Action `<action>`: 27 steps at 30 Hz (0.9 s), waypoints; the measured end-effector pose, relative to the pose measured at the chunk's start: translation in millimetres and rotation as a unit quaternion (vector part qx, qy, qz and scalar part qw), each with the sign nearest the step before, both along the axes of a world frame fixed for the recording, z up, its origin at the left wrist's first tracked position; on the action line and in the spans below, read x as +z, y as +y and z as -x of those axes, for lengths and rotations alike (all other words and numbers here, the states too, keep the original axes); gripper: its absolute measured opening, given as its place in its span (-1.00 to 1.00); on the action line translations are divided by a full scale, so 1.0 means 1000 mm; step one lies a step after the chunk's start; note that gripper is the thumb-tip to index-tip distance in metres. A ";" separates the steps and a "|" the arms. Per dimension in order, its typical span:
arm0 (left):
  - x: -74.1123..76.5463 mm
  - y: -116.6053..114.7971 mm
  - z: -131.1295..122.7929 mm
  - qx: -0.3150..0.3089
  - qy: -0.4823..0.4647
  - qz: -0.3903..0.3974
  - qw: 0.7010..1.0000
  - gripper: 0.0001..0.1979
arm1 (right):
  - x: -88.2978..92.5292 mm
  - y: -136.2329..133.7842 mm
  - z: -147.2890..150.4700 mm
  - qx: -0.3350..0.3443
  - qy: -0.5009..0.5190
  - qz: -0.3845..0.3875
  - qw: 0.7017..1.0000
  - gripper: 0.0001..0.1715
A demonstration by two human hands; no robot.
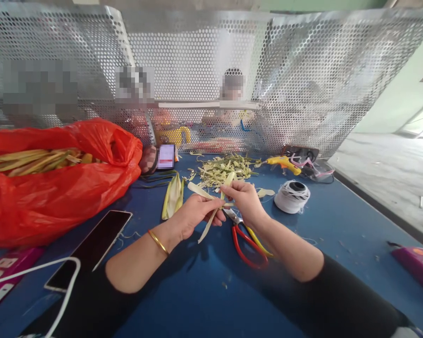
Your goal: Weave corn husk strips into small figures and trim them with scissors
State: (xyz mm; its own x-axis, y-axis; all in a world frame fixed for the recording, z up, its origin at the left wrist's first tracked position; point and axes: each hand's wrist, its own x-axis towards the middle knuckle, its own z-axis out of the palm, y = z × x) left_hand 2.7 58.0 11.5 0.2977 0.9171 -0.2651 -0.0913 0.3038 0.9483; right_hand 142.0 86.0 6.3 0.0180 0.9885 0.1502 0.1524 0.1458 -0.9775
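Pale yellow-green husk strips (208, 225) cross one another between my two hands, above the blue table. My left hand (202, 209), with a gold bangle at the wrist, is closed on the strips where they meet. The fingers of my right hand (245, 197) pinch an upright strip (227, 183) of the same stuff. Just below the hands lie scissors (249, 246) with one red and one yellow handle, their blades partly hidden. Left of my left hand is a folded pale husk (174, 197). Beyond the hands spreads a heap of husk scraps (225, 170).
A red plastic bag (105, 183) of husks fills the left, near a phone (91, 246) and a white cable (74, 281). On the right are a thread spool (292, 197), a yellow glue gun (284, 163) and clear glasses (319, 171). A perforated metal screen (190, 61) stands behind, people beyond it.
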 end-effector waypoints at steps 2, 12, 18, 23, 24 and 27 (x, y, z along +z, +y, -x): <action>0.002 0.000 0.000 0.034 -0.029 0.015 0.999 -0.77 | 0.007 -0.001 -0.004 -0.051 -0.074 -0.085 0.992 -0.73; 0.017 0.003 0.004 0.087 -0.149 -0.059 0.983 -0.75 | 0.020 -0.028 0.004 0.073 -0.217 -0.111 0.967 -0.64; 0.016 -0.001 0.002 0.092 -0.158 -0.074 0.980 -0.78 | 0.015 -0.034 0.008 -0.034 -0.339 -0.227 0.912 -0.84; 0.014 -0.003 -0.001 0.104 -0.155 -0.062 0.980 -0.79 | 0.006 -0.031 0.009 -0.037 -0.374 -0.267 0.887 -0.84; 0.014 -0.003 -0.002 0.107 -0.152 -0.057 0.981 -0.79 | 0.005 -0.030 0.009 -0.034 -0.379 -0.270 0.884 -0.81; 0.014 -0.003 -0.003 0.114 -0.133 -0.048 0.983 -0.80 | 0.004 -0.030 0.009 -0.017 -0.386 -0.284 0.877 -0.77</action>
State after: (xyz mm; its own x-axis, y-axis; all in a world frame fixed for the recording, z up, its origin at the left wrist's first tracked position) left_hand 5.8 55.2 25.5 0.1286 0.9850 -0.1148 -0.3958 0.1571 0.9048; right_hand 132.7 55.8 10.5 -0.2781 0.7512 0.5986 0.7512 0.5585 -0.3519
